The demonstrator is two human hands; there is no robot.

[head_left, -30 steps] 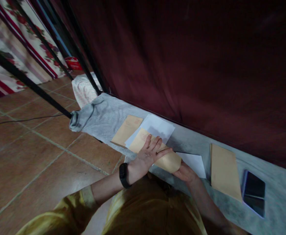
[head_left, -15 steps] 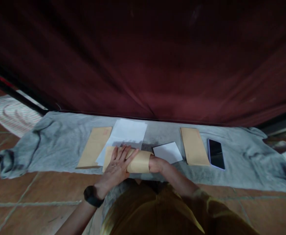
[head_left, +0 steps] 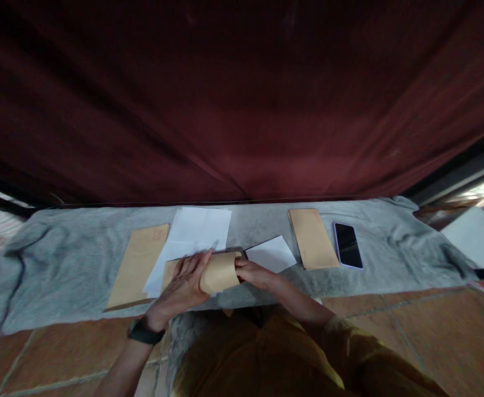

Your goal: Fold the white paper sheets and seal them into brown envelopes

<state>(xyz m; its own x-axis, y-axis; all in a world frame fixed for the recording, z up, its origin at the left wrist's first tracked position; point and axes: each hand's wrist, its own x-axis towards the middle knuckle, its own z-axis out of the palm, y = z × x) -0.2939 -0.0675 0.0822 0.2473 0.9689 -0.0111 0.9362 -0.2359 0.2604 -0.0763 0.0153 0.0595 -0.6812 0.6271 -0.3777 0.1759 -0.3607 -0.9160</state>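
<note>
A brown envelope lies on the grey cloth right in front of me, its right end curled upward. My left hand rests flat on its left part with the fingers stretched out. My right hand grips the envelope's right edge, fingers closed on it. Under the envelope lies a white sheet. A smaller folded white paper sits just right of my right hand.
Another brown envelope lies at the left, a third at the right beside a dark phone. A dark red curtain hangs behind the cloth. Tiled floor runs along the near side. A white sheet lies at far right.
The view has swung round to face the cloth squarely. My right hand has folded the envelope's right end further to the left, while my left hand keeps pressing it down.
</note>
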